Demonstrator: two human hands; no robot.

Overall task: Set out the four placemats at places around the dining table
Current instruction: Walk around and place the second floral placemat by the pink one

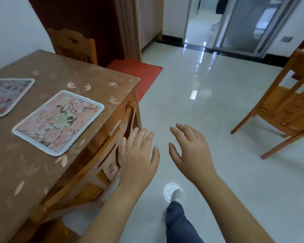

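Two placemats (59,122) (6,96) on table (88,79), chair (288,106) well right.

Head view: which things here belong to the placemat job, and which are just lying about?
Job: near floral placemat; second placemat at the left edge; dining table; left hand and right hand, both empty.
Just around: chair tucked at the table; chair behind the table; chair on the right; red floor mat.
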